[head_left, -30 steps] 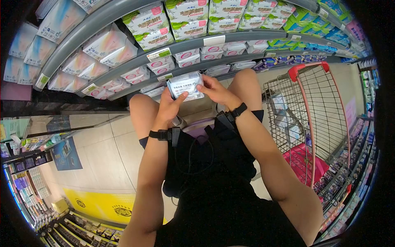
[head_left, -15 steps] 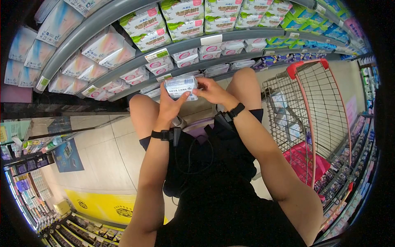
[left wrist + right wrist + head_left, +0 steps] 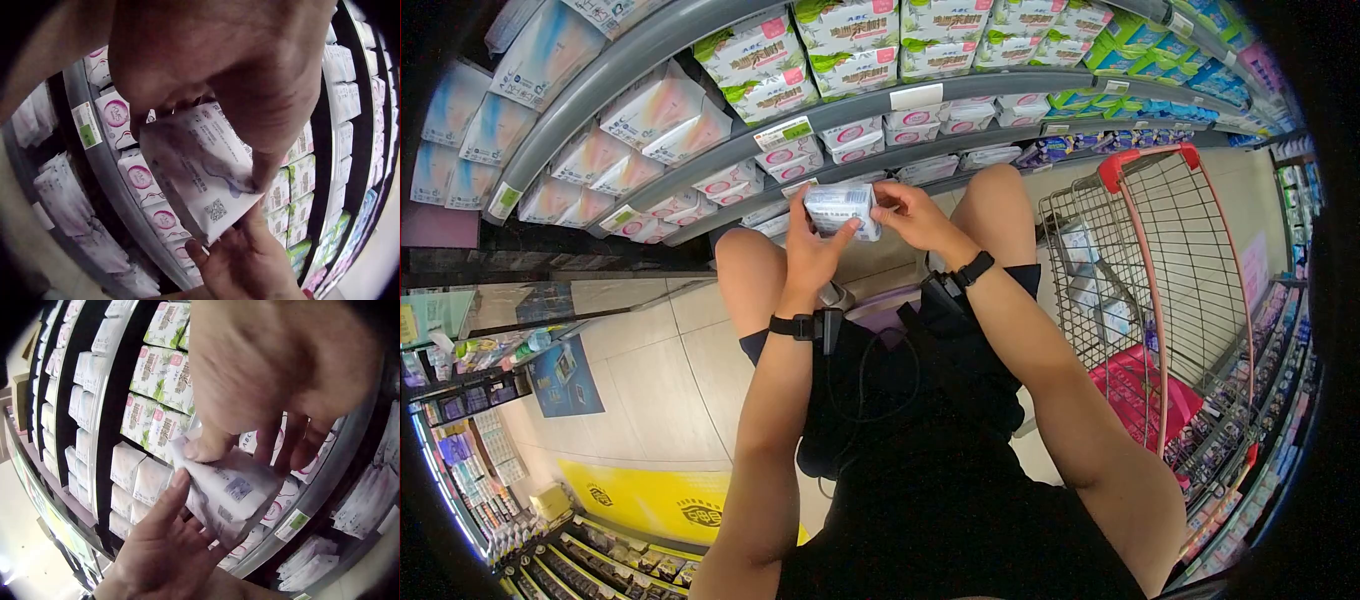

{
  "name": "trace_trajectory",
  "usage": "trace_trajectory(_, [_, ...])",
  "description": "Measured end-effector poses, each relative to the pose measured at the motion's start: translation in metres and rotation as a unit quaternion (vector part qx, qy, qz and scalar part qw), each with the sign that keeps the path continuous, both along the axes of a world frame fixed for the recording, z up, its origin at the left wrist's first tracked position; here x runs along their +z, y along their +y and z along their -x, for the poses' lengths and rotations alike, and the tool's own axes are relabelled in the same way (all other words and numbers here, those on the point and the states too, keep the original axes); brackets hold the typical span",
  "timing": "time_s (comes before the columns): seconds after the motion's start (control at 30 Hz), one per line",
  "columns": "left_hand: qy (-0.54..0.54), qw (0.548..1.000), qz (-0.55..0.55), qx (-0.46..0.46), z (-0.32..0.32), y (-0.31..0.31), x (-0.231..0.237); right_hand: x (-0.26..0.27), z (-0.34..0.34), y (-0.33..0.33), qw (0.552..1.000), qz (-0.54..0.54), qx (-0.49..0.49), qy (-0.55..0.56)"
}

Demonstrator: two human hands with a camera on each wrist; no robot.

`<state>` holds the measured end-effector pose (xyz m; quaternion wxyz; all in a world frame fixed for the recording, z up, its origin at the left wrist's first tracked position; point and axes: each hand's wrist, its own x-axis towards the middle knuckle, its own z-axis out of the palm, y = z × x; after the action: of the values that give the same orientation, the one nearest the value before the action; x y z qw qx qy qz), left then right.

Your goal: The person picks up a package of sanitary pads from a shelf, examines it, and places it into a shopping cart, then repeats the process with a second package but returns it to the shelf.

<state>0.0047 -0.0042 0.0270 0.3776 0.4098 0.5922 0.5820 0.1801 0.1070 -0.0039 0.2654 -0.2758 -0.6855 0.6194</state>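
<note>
A small white pack of sanitary pads [image 3: 836, 203] is held in front of my knees, with a barcode on the side turned up towards the head camera. My left hand [image 3: 812, 258] grips its left end, thumb along the near face and fingers behind. At the other end, my right hand [image 3: 925, 218] pinches the pack's edge between thumb and fingers. Grey print and a QR code show on the pack's underside in the left wrist view. Folded wrapper corners are visible on the pack [image 3: 234, 490] in the right wrist view.
Curved shelves [image 3: 855, 108] of packaged pads stretch across the front, including green-and-white packs [image 3: 852, 70] and pink-circle packs [image 3: 850, 138]. On the right stands a wire shopping cart [image 3: 1145, 240] with several packs and a pink bag [image 3: 1145, 395]. Bent knees flank my hands.
The pack has tilted, turning its barcode side towards the head camera, and shifted slightly left. My right thumb has moved from the pack's printed face to its right edge.
</note>
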Motion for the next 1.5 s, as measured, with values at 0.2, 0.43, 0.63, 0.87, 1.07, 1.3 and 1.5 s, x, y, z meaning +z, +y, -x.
trace_trajectory(0.2, [0.083, 0.996, 0.018, -0.008, 0.000, -0.003, -0.003, 0.015, -0.002, -0.008, 0.994, -0.085, 0.055, -0.038])
trace_trajectory(0.43, [0.013, 1.000, -0.011, -0.011, -0.002, -0.003, -0.006, 0.035, -0.002, -0.013, 0.992, -0.024, 0.113, -0.048])
trace_trajectory(0.63, [-0.161, 0.983, -0.078, -0.048, -0.004, -0.001, 0.002, 0.024, 0.001, -0.012, 0.981, 0.053, 0.185, -0.016])
trace_trajectory(0.87, [-0.230, 0.964, -0.093, -0.100, -0.006, -0.006, 0.016, 0.026, -0.003, -0.011, 0.969, 0.117, 0.218, 0.004])
trace_trajectory(1.07, [-0.229, 0.964, -0.059, -0.123, -0.005, -0.008, 0.022, 0.024, -0.003, -0.008, 0.965, 0.143, 0.219, 0.005])
trace_trajectory(1.3, [-0.158, 0.980, -0.074, -0.100, -0.005, -0.003, 0.019, 0.026, -0.002, -0.011, 0.978, 0.084, 0.188, -0.015])
trace_trajectory(1.5, [-0.145, 0.976, -0.110, -0.120, -0.003, -0.003, 0.017, 0.024, -0.001, -0.010, 0.981, 0.015, 0.184, -0.061])
